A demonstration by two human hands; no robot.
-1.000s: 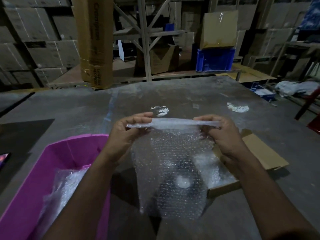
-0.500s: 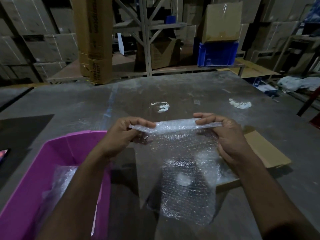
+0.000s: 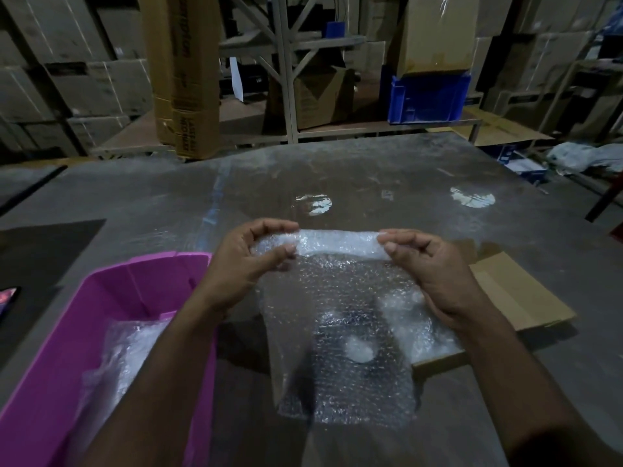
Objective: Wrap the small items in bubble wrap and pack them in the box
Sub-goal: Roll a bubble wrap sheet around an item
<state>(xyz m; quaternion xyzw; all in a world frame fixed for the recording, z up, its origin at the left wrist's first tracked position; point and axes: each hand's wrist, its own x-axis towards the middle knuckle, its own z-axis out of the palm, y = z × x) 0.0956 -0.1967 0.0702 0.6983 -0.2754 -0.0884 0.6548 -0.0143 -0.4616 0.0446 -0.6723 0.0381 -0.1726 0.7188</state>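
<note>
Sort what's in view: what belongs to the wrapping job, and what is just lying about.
In the job:
left hand
right hand
bubble wrap
cardboard box
pink bin

Lying about:
blue crate
tall carton
phone
</note>
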